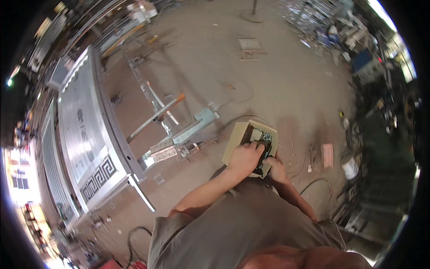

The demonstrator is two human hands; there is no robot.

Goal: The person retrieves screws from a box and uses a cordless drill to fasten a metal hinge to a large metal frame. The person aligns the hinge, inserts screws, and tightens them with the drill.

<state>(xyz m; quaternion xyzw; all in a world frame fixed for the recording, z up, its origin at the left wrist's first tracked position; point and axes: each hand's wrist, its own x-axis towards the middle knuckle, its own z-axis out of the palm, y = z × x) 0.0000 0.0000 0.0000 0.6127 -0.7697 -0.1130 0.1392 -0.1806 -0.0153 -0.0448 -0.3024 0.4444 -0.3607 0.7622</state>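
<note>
Close in front of my body is an open cardboard box, tilted toward me. Inside it lie a dark lining or bag, a pale flat piece and small shiny bits, too small to name. My left hand reaches over the box's left wall with its fingers curled down into the contents; whatever they pinch is hidden. At the near right side, my right hand grips the box wall, with the thumb over the inside and the other fingers mostly out of sight.
Large grey metal door panels stand on the left. Beside them is a metal frame with a clamp-like bar. A reddish block and a white bucket are on the right. Scrap metal is heaped at the far right.
</note>
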